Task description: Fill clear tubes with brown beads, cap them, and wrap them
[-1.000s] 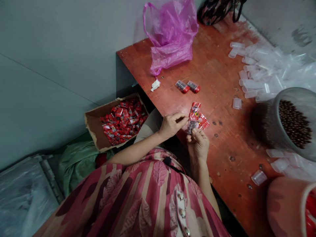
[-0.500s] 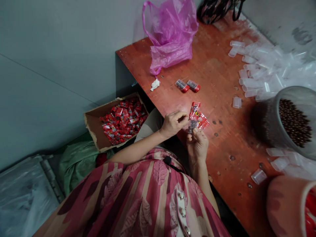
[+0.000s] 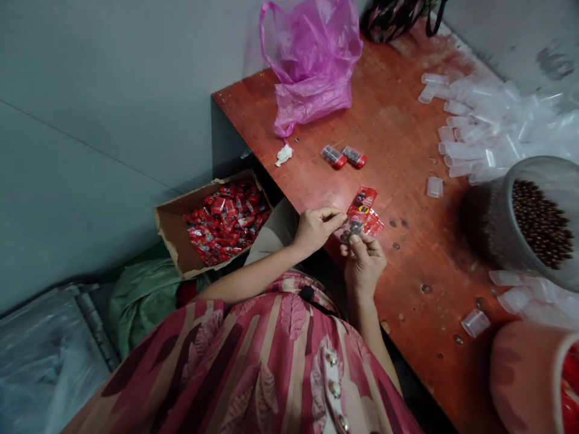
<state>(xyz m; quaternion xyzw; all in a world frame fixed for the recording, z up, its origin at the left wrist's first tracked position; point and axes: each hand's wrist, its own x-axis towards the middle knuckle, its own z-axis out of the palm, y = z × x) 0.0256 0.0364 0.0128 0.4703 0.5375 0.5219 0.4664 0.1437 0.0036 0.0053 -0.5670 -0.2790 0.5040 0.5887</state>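
Observation:
My right hand (image 3: 366,262) grips the lower end of a small clear tube (image 3: 351,229) with dark round candies inside. A red printed plastic wrapper (image 3: 363,200) sits over the tube's upper part and sticks out past it. With thumb and forefinger together, my left hand (image 3: 316,229) pinches the wrapper's left edge. Behind them, flat red wrappers (image 3: 375,224) lie on the table. Two filled tubes with red ends (image 3: 333,157) lie farther back, side by side.
An open carton (image 3: 169,241) of red wrapped tubes stands left, below the table (image 3: 389,126). A pink plastic bag (image 3: 316,66) is at the back. Right are a grey tub (image 3: 486,223) of dark candies, heaped clear tubes (image 3: 493,126) and a pinkish container (image 3: 520,374) with red pieces.
The wrapper has turned to show its printed face and tilts more to the right. My right hand has shifted slightly right, and my left fingers have come onto the wrapper's edge.

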